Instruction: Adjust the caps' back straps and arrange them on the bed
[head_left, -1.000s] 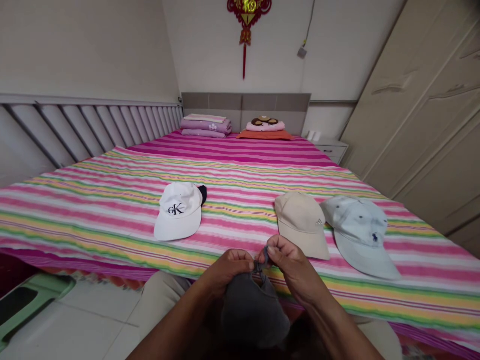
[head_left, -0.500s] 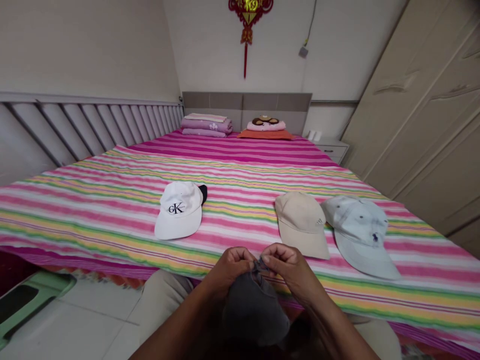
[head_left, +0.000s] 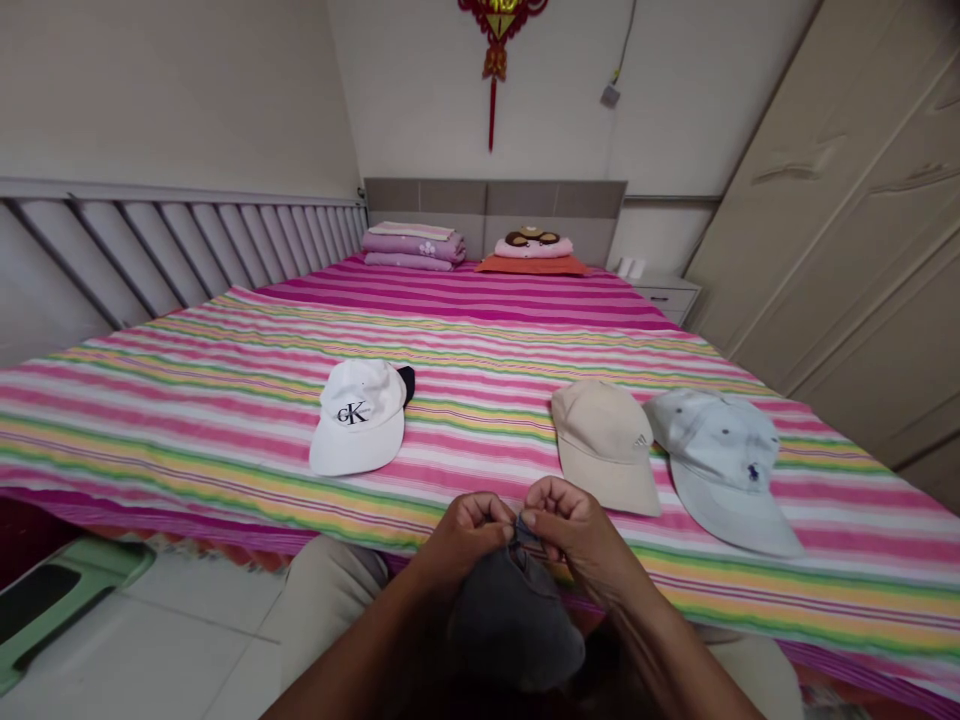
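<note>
A dark grey cap (head_left: 514,620) hangs over my lap at the bed's near edge, its strap end uppermost. My left hand (head_left: 472,530) pinches one side of the strap between thumb and fingers. Close beside it, my right hand (head_left: 564,518) pinches the strap's other side. On the striped sheet lie a white cap (head_left: 361,418) with black lettering at the left, a beige cap (head_left: 606,447) just beyond my right hand, and a pale blue cap (head_left: 724,470) touching the beige one on its right.
The bed sheet (head_left: 247,400) spreads in front of me. Folded purple bedding (head_left: 414,247) and a pink pillow stack (head_left: 534,250) lie by the headboard (head_left: 517,200). A green stool (head_left: 67,600) stands at the lower left, a nightstand (head_left: 664,297) at the far right.
Both hands keep their pinch on the grey cap's strap, with the right fingers shifted slightly upward. The cap's body has swung slightly right.
</note>
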